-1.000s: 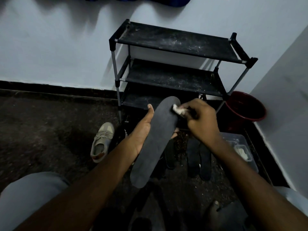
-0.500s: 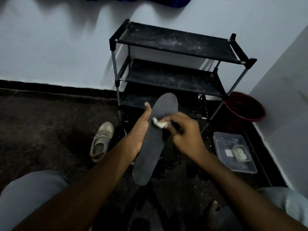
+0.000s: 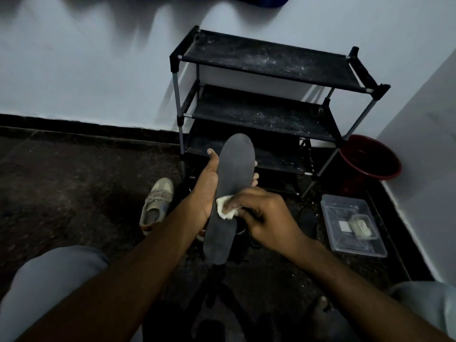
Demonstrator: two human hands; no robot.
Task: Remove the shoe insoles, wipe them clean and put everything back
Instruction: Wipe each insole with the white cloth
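Quick count from my feed: one dark grey insole (image 3: 234, 183), one small whitish cloth (image 3: 225, 207), one beige sneaker (image 3: 156, 203), one black shoe rack (image 3: 266, 58) with three dusty shelves, one dark red bucket (image 3: 370, 161) and one clear plastic container (image 3: 352, 245) with a couple of pale bits in it that I can't identify. There are also some dark shapes on the floor under the hands, but it's too murky to count them or say what they are. The floor (image 3: 74, 181) is dark and speckled, and the walls (image 3: 86, 70) are pale with a black skirting strip. The rack stands against the back wall, the bucket is tucked in the corner to its right, and the container sits on the floor just in front of the bucket. The sneaker lies on the floor left of the rack's foot. The left hand (image 3: 206, 191) grips the insole up in the air in front of the rack, toe end up, thumb along one edge and fingertips curling round the other. The right hand (image 3: 266, 215) is curled, pinching the cloth and pressing it onto the insole's middle. Grey-trousered knees show at both lower corners.
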